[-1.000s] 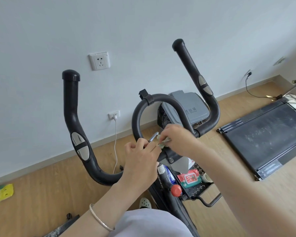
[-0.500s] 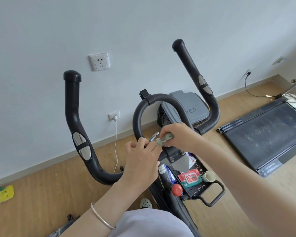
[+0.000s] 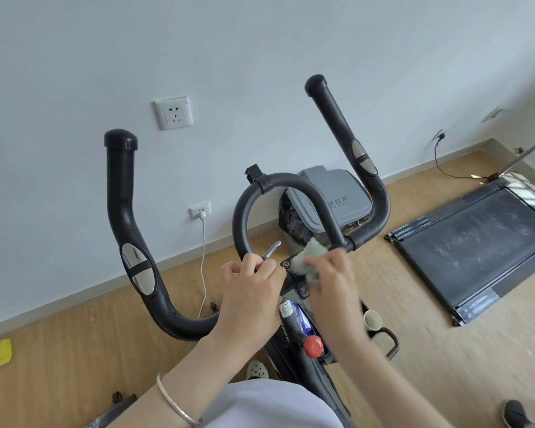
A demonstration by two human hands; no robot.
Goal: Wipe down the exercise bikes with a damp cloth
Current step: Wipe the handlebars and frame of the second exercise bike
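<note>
While we look down from the head camera, the bike's loop bar [image 3: 244,211] stands in the middle, and we place everything by it. At the right foot of the loop, the right hand [image 3: 331,282] has its fingers curled round a pale green cloth [image 3: 309,257], held over the bolted plate [image 3: 294,281] there; this hand is blurred. At the left foot of the loop, the left hand [image 3: 250,291] is curled, pinching a small silvery piece [image 3: 271,250] that points up into the loop; we cannot tell what it is. A bracelet [image 3: 173,403] circles that wrist, well below the loop. Below the loop we see a red knob [image 3: 313,345], and below and right of the loop a cup [image 3: 372,320]. Behind the loop stands a grey bin [image 3: 340,199]. Far right of the loop a treadmill [image 3: 476,248] lies on the floor. Up and left of the loop is a wall socket [image 3: 173,112].
</note>
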